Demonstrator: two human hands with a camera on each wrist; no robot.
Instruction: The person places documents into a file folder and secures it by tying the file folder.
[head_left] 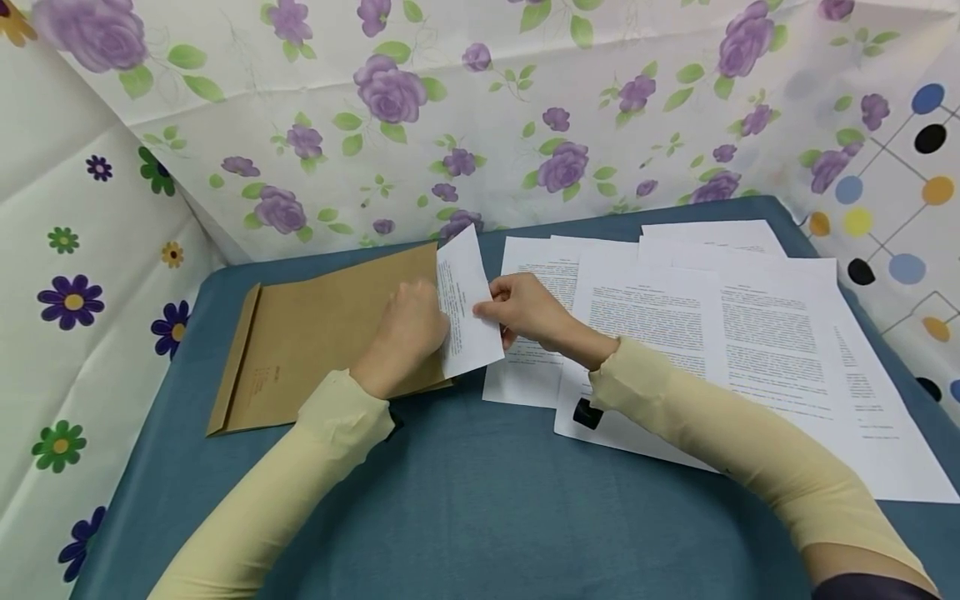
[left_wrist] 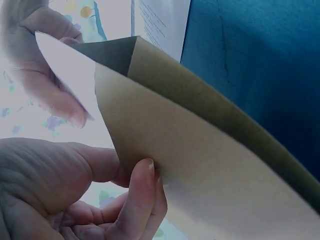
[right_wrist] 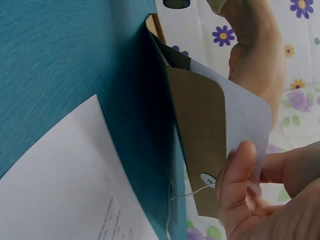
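A brown paper envelope [head_left: 330, 333] is raised at its right end above the table. My left hand [head_left: 408, 333] pinches the envelope's edge by its opening, as the left wrist view shows the thumb and fingers on the brown paper [left_wrist: 190, 145]. A white printed sheet [head_left: 465, 308] sticks out of the opening, its other end hidden inside. My right hand [head_left: 528, 312] holds that sheet's outer edge between thumb and fingers. In the right wrist view, the envelope's flap [right_wrist: 197, 115] lies beside the sheet, with a round button [right_wrist: 207, 180] and a thin string [right_wrist: 195, 192] near my fingers.
Several printed sheets [head_left: 645, 308] overlap on the right of the blue-covered table [head_left: 525, 517]. A small black object [head_left: 587, 413] shows at the near edge of the sheets. Flowered cloth [head_left: 390, 92] hangs behind the table.
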